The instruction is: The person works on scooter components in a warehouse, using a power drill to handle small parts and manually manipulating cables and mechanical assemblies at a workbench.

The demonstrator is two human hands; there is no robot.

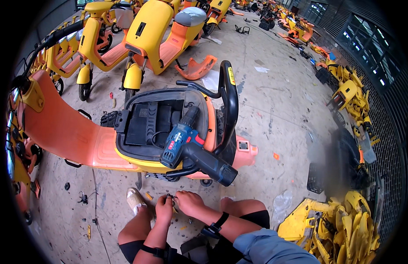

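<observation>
My left hand (163,210) and my right hand (189,203) are close together, low in front of the scooter, with fingers pinched. A small dark part (170,196) shows between the fingertips; its kind is too small to tell. Just beyond my hands stands an orange and yellow electric scooter (111,145), its seat off. In the open compartment sits a black battery-like box (141,123) with a strap-like handle. A blue and black cordless drill (182,143) lies across the compartment's right side, its battery end over the edge near the black tubular rack (230,105).
Yellow scooters (144,33) stand in rows at the far left. A loose orange panel (196,68) lies on the concrete floor. Yellow body panels (340,224) are piled at the lower right, beside a black crate (316,178). Small scraps and a cable (95,193) lie left of my foot.
</observation>
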